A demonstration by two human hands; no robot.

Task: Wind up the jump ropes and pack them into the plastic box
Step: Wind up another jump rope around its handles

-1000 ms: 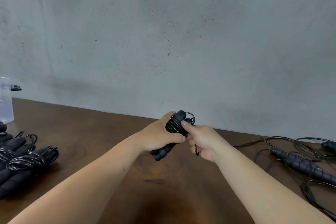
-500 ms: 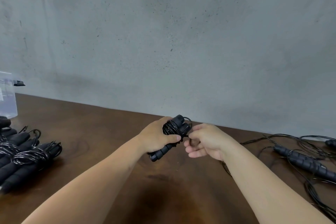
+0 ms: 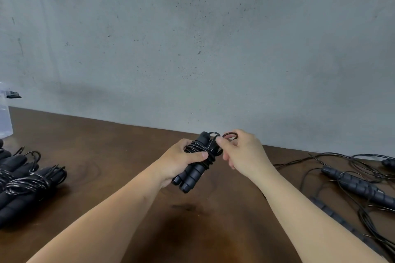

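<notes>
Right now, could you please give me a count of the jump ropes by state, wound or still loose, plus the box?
Being wound, gripped by the left hand, its cord end pinched by the right hand: 1 jump rope
Wound bundles at left: at least 2, pile cut off
Loose ropes at right: at least 2, tangled
Plastic box: 1
Total: at least 6

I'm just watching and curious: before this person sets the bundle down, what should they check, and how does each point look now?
1. Left hand grips the jump rope handles firmly: ok.
2. Cord wound tightly round the handles: ok.
3. Last loop tucked in: not ok; right hand pinches it free.
4. Room beside the wound bundles on the table: ok.
5. Plastic box open and reachable: cannot tell, mostly out of view.
6. Loose ropes left to wind: ok, several.
</notes>
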